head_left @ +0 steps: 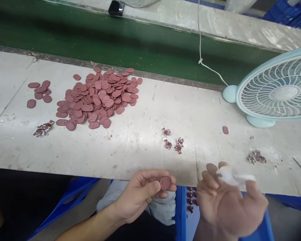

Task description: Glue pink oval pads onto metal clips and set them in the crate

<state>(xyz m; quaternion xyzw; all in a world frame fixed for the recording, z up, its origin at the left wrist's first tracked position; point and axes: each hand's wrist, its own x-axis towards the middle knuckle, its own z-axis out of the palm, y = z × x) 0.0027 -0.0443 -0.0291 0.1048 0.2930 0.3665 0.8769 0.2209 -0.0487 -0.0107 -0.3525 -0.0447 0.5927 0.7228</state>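
My left hand [145, 192] pinches a reddish-brown oval disc [165, 182] between thumb and fingers at the table's front edge. To its right, my right hand [232, 204] is blurred by motion, palm up, its fingers curled round a small white object [232, 175] that looks like a bottle with a narrow tip. Beyond my hands, several small brown figurines [167, 144] lie on the white table [140, 134]. A large pile of the same oval discs [97, 97] lies at the back left, and a single loose disc [225, 130] rests to the right.
A light blue fan [283, 92] stands at the right with a white cable. More figurines [257, 156] lie near it, others [43, 128] at the left. A green belt [165, 50] runs behind the table. Below the edge, a blue crate [182, 214] holds figurines.
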